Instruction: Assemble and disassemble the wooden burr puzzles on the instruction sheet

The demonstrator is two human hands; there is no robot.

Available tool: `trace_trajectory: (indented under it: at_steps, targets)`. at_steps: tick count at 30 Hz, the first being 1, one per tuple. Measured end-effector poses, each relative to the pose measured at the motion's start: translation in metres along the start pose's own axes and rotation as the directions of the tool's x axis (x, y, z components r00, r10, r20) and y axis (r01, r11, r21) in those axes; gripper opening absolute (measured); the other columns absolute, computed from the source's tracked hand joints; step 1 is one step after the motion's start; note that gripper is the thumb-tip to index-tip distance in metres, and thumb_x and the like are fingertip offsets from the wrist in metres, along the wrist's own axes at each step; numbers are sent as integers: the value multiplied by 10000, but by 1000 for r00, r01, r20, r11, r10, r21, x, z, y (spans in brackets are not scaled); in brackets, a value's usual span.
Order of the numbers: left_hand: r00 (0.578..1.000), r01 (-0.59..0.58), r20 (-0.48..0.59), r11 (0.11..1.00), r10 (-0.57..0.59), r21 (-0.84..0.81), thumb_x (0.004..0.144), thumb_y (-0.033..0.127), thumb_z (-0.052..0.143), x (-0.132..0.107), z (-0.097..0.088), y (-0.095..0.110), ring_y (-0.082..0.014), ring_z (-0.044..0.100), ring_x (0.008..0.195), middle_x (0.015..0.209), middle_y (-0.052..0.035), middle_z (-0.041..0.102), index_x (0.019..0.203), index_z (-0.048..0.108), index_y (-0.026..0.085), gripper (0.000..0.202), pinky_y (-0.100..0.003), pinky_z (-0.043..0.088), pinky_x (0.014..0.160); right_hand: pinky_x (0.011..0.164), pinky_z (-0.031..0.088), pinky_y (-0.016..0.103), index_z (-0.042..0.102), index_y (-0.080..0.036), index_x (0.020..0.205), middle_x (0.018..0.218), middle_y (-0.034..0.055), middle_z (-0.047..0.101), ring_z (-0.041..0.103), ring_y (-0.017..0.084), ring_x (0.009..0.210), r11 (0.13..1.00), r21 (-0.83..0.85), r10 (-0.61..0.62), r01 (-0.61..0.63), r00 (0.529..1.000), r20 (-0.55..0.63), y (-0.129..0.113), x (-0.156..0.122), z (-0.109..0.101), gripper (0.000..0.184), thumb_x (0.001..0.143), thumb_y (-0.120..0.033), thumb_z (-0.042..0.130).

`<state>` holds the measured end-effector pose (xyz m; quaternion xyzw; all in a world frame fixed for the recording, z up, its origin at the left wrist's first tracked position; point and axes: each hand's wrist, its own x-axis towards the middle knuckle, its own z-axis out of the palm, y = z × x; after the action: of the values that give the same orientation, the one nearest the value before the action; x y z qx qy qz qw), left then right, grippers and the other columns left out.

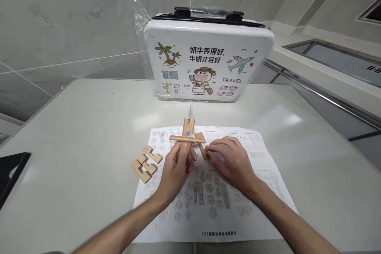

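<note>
Two crossed wooden puzzle pieces (188, 127) are pinched in my left hand (177, 161). One stands upright with a dark mark near its top and a notch below it; the other, a narrow bar, lies across it. My right hand (230, 161) has its thumb and fingertips closed on the end of another wooden puzzle piece (201, 141), which slants just right of the crossed pair. Whether this piece touches the pair I cannot tell. Several notched wooden pieces (145, 162) lie close together left of my left hand, partly on the paper's edge.
A large printed sheet (214, 222) with small diagrams lies under both hands. Behind it, a white cartoon suitcase (208, 59) in clear plastic stands on the pale table (74, 147). A dark flat object (13, 170) lies at the left edge. A grey wall rises behind.
</note>
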<state>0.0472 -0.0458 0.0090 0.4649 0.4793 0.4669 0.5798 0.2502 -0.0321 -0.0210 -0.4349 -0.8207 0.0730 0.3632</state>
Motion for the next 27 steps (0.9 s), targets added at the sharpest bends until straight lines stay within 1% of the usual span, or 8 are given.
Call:
trace_trajectory:
  at_steps: [2, 5, 8, 11, 15, 19, 23, 27]
  targets:
    - [1000, 3, 5, 1000, -3, 0, 1095, 518, 474, 0, 0, 0, -104, 420, 527, 617, 49, 493, 847, 586, 190, 426, -243, 374, 554, 953, 552, 516, 672, -299, 1209, 1046, 56, 784, 731, 290, 1025, 999, 39, 26, -26, 1000, 5, 1, -1, 0, 222, 1011, -202, 640]
    - [1000, 10, 5, 1000, -10, -11, 1087, 520, 487, 0, 0, 1, -102, 426, 524, 634, 47, 494, 864, 601, 188, 416, -242, 363, 540, 1117, 481, 603, 513, -320, 1502, 1507, 112, 615, 542, 369, 1412, 992, 113, 43, -64, 984, 172, 4, 0, -2, 601, 947, -318, 744]
    - [1000, 14, 2, 999, -14, -31, 1079, 519, 500, -1, -1, 1, -97, 428, 525, 665, 41, 516, 913, 630, 183, 396, -243, 368, 544, 1248, 305, 697, 277, -381, 1672, 1780, 63, 250, 121, 416, 1647, 973, 155, 91, -171, 901, 425, 8, 1, -13, 983, 867, -429, 839]
    - [999, 20, 31, 998, -19, -54, 1073, 527, 512, -1, -3, 1, -93, 432, 530, 692, 29, 540, 903, 639, 179, 408, -246, 378, 551, 1268, 232, 726, 195, -471, 1688, 1794, -12, 211, -39, 388, 1665, 947, 185, 112, -262, 811, 575, 12, 3, -25, 1010, 896, -394, 818]
    - [996, 25, 88, 995, -17, -97, 1061, 527, 532, -2, -3, 1, -95, 448, 542, 751, 12, 569, 911, 646, 178, 397, -247, 375, 527, 1277, 244, 703, 261, -506, 1661, 1750, -27, 327, 51, 371, 1665, 947, 199, 100, -250, 824, 557, 18, 4, -30, 899, 938, -373, 778]
    - [994, 16, 110, 995, -5, -102, 1056, 523, 532, -3, -3, 1, -97, 456, 539, 777, 5, 582, 926, 656, 181, 386, -248, 383, 519, 1233, 394, 621, 403, -445, 1596, 1612, 48, 464, 307, 372, 1569, 951, 210, 98, -225, 868, 486, 21, 3, -24, 832, 883, -403, 829]
    - [994, 14, 109, 998, -7, -61, 1044, 523, 543, -2, -5, -1, -105, 443, 530, 686, 15, 556, 861, 649, 180, 403, -249, 388, 524, 1158, 491, 589, 486, -384, 1533, 1477, 98, 507, 483, 373, 1416, 932, 197, 201, -306, 885, 421, 19, 3, -22, 846, 796, -460, 894]
    - [995, 23, 100, 1000, -21, -12, 1030, 551, 550, -2, -6, -2, -105, 424, 505, 578, 31, 505, 787, 636, 182, 450, -240, 352, 501, 1203, 445, 579, 579, -346, 1452, 1445, 99, 540, 532, 363, 1391, 828, 353, 352, -435, 894, 278, 18, 6, -26, 755, 790, -539, 889]
